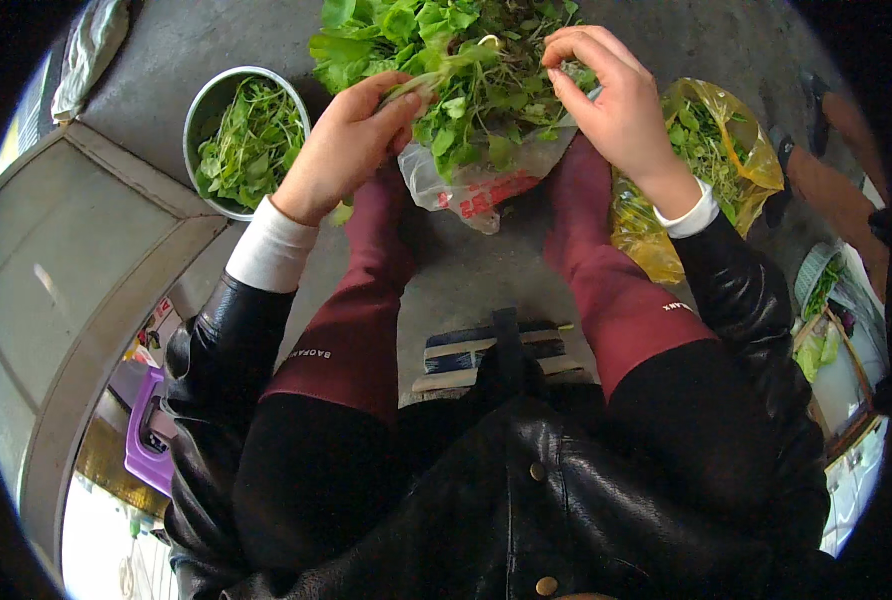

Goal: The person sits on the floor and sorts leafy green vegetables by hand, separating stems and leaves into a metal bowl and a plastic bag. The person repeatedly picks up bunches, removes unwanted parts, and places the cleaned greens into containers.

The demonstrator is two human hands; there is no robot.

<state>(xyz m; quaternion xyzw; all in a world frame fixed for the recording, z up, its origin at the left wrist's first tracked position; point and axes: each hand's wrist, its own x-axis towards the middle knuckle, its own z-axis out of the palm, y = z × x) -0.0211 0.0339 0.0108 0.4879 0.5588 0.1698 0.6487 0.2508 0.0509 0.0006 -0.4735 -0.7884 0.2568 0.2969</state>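
Note:
My left hand (351, 135) is closed around the pale stems of a bunch of leafy greens (441, 85), held over the pile on the floor. Across from it, my right hand (616, 105) has thumb and forefinger pinched together at the right edge of the greens; whatever lies between the fingertips is too small to make out. The heap of loose greens (406, 30) spreads from a white plastic bag with red print (486, 195) between my boots. A metal bowl (192, 140) of picked greens stands to the left of my left hand.
A yellow plastic bag (656, 250) with more greens lies right of my right boot (591, 225). A light-framed panel (86, 230) borders the left side. Another person's leg (836, 180) and a basket with vegetables (816, 270) are at the far right. A striped item (456, 355) lies between my legs.

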